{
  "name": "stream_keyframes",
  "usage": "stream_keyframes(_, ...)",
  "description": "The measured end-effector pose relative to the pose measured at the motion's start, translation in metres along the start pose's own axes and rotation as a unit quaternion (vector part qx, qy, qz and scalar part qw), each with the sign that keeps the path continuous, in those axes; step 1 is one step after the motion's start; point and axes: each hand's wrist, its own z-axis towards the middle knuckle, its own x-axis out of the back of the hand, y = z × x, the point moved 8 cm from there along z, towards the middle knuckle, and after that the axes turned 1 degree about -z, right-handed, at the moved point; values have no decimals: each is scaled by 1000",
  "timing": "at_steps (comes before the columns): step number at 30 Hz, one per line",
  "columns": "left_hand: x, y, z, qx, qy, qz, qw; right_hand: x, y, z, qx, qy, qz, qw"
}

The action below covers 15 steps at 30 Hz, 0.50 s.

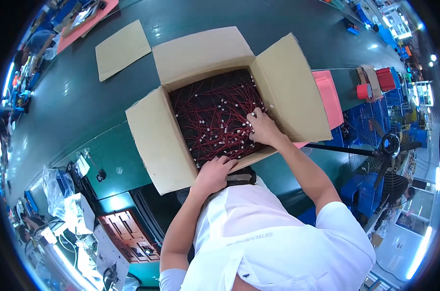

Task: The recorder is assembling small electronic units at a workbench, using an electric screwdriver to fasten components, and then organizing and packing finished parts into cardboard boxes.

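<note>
An open cardboard box (205, 44) stands in front of me, its flaps folded outward. Across the dark layer (181, 101) inside it lie many thin red wires (217, 116) with small white connectors. My right hand (264, 128) reaches into the right side of the box, fingers curled down and closed on some of the red wires; its fingertips are partly hidden. At the near rim, my left hand (213, 175) has its bent fingers hooked over the box wall, close to the wires in the near corner.
A flat cardboard sheet (123, 50) lies on the green table (84, 104), beyond the box to the left. Pink sheets or trays (328, 99) sit right of the box. Farther right stands a black fan (390, 144). A brown compartment tray (128, 235) is at lower left.
</note>
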Motion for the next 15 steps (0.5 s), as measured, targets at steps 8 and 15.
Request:
stream_keyframes(8,-4,-2,1,3,-19,-24,1000,3,12,7,-31,-31,112,993)
stream_keyframes(15,-3,-2,3,5,-38,-49,998,-6,26,16,-43,-53,320,945)
